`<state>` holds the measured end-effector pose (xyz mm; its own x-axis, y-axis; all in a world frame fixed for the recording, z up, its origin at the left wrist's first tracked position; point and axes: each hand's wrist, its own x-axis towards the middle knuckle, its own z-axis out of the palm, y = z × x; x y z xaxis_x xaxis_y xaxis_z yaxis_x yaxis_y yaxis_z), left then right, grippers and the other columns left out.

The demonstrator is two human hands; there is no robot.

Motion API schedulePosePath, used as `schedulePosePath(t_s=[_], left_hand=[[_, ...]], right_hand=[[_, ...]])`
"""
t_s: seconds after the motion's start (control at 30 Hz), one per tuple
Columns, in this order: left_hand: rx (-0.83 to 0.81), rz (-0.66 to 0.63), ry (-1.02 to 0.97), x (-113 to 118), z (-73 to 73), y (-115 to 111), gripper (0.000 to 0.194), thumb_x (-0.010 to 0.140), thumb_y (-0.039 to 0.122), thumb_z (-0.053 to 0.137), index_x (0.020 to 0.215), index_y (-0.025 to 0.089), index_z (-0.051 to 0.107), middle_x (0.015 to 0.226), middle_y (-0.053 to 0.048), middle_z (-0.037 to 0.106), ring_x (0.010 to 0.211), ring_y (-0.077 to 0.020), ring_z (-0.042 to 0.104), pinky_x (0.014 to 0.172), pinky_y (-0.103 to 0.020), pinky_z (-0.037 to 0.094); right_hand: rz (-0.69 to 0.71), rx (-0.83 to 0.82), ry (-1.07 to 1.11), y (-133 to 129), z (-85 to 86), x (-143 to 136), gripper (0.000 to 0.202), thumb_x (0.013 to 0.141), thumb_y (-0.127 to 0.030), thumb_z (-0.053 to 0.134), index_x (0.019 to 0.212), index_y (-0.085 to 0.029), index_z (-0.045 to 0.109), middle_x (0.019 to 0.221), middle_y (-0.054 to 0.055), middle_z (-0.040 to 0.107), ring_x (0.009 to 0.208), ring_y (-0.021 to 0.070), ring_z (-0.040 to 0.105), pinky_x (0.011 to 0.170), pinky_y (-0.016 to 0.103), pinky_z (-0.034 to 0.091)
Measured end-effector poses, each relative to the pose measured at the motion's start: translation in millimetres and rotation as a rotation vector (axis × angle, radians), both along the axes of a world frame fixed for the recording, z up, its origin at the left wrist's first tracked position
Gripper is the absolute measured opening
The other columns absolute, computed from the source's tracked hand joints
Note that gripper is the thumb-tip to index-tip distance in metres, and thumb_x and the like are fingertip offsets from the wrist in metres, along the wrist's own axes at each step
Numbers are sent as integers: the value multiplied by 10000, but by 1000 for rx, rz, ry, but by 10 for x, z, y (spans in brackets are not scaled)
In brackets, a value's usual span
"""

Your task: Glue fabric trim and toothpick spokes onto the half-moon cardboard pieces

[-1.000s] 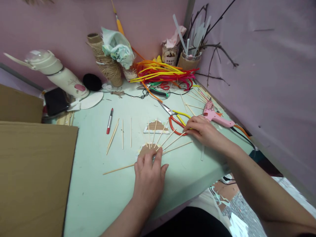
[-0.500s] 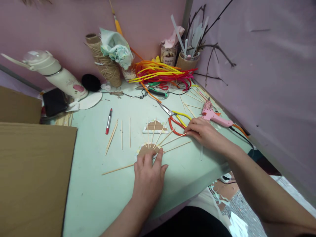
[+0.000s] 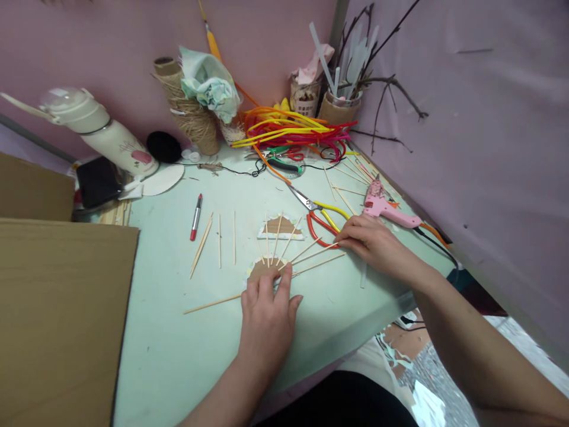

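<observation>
My left hand (image 3: 268,314) lies flat, fingers pressing a brown cardboard half-disc (image 3: 260,270) from which several thin wooden sticks (image 3: 288,240) fan out. My right hand (image 3: 371,240) pinches the far tip of one fanned stick (image 3: 313,254) beside the red and yellow scissors (image 3: 320,215). A second brown half-disc (image 3: 281,228) lies just behind the fan. Three loose sticks (image 3: 219,240) rest to the left, and another stick (image 3: 212,304) points out from under my left hand.
A pink glue gun (image 3: 386,209) sits right of my right hand. A red marker (image 3: 196,217), twine spool (image 3: 191,115), coloured tubes (image 3: 293,130), jars with twigs (image 3: 340,101), a flask (image 3: 100,133) and cardboard sheets (image 3: 57,320) surround the pale green table (image 3: 178,350).
My right hand shifted slightly with the stick tip it pinches; my left hand stays pressed on the half-disc. The view moved a little.
</observation>
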<state>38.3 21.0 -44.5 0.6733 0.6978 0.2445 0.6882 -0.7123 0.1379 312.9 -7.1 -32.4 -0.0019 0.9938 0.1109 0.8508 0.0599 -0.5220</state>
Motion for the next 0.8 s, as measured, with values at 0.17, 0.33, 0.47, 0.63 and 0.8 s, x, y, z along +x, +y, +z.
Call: schedulePosePath(t_s=[0.17, 0.33, 0.47, 0.63, 0.8], left_hand=[[2, 6, 8, -6, 11, -3, 438, 920, 257, 580, 1346, 157, 569, 1107, -145, 596, 931, -262, 516, 797, -416, 501], [12, 5, 18, -10, 24, -2, 442, 922, 279, 576, 1344, 147, 569, 1104, -151, 585, 938, -273, 507, 794, -428, 503], [-15, 12, 23, -16, 43, -4, 436, 921, 287, 576, 1334, 147, 577, 1086, -151, 574, 928, -274, 495, 807, -445, 499], [-31, 3, -11, -34, 54, 2, 395, 920, 289, 578, 1290, 155, 607, 1085, -148, 560, 909, -263, 482, 805, -437, 490], [-28, -7, -60, -39, 45, 15, 405, 921, 275, 576, 1305, 147, 588, 1089, -148, 561, 944, -267, 479, 806, -420, 478]], right_hand=[[13, 1, 45, 34, -2, -5, 201, 947, -312, 540, 862, -244, 708, 896, 79, 662, 888, 245, 589, 810, 418, 430], [10, 20, 40, 95, -23, -33, 202, 948, -275, 531, 881, -235, 717, 908, 84, 668, 886, 248, 584, 804, 412, 430], [26, 29, 20, 156, -24, -63, 188, 943, -244, 537, 888, -224, 715, 914, 86, 669, 880, 244, 565, 792, 401, 434], [28, 23, 7, 187, -21, -84, 198, 941, -221, 530, 865, -216, 713, 901, 85, 667, 870, 236, 568, 788, 396, 431], [20, 44, 0, 191, -17, -74, 190, 952, -248, 525, 922, -215, 709, 921, 87, 674, 882, 240, 565, 788, 392, 430]])
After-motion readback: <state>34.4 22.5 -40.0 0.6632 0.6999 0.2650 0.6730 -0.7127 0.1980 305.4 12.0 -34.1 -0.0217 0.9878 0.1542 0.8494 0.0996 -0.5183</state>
